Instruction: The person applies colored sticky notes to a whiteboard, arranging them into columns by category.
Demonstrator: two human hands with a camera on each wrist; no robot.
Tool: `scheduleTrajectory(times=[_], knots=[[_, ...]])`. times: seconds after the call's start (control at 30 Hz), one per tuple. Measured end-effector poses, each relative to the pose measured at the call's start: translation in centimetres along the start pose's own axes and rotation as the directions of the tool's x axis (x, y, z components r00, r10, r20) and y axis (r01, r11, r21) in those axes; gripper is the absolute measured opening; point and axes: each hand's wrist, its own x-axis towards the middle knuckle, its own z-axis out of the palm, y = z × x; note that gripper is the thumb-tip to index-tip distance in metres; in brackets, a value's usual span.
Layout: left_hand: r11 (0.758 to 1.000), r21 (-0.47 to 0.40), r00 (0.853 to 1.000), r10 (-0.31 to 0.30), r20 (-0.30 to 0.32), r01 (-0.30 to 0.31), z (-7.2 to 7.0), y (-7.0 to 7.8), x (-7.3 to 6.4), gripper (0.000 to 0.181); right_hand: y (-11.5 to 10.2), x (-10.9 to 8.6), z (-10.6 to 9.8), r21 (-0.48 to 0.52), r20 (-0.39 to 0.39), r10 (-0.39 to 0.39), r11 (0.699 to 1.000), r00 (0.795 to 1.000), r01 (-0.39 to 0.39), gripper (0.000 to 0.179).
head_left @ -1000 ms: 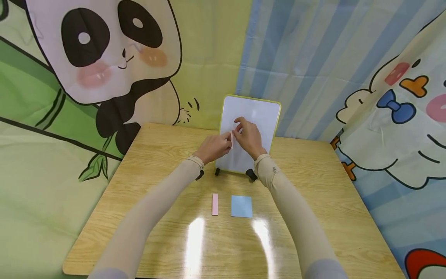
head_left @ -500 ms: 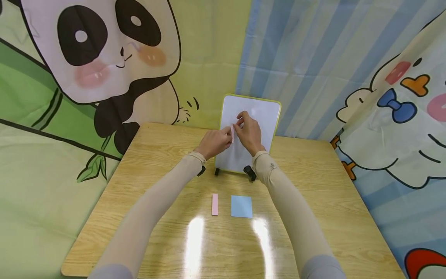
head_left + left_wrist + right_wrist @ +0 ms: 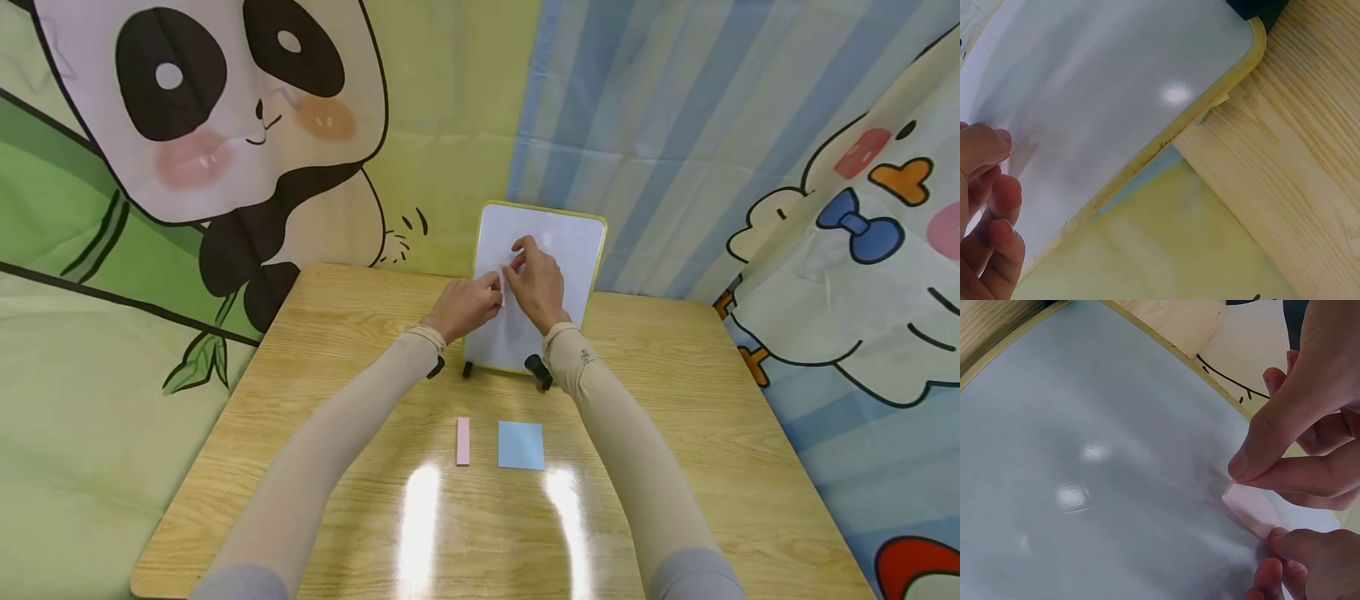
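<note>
A person's two bare hands meet in front of a whiteboard [image 3: 573, 250] with a yellow rim. Between them is a small, pale pink paper strip [image 3: 1249, 509]. The left hand [image 3: 465, 307] pinches its lower end between thumb and finger; the right hand [image 3: 538, 287], just beside and a little higher, pinches the upper end. The board's surface is right behind the grip — whether the strip touches it, I cannot tell. Below the grip, the board stands on black feet [image 3: 538, 372] on a wooden table [image 3: 360, 333]. Nearer the person, well below the hands, lie a narrow pink pad [image 3: 462, 442] and, just right of it, a blue paper square [image 3: 521, 445]. Beyond the grip hangs a curtain [image 3: 450, 100] — a panda to the left, a white bird to the right.
</note>
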Motion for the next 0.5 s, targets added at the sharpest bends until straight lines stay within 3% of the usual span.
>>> scheduleTrajectory(times=[0.27, 0.5], knots=[[1.0, 0.017, 1.0, -0.016, 0.008, 0.016, 0.61, -0.17, 0.06, 0.015, 0.05, 0.1, -0.2, -0.008, -0.01, 0.058, 0.998, 0.998, -0.058, 0.037], [1.0, 0.013, 0.999, -0.029, 0.022, 0.028, 0.84, -0.18, 0.19, 0.014, 0.43, 0.06, -0.35, 0.055, -0.039, 0.127, 0.991, 0.991, -0.125, 0.034]])
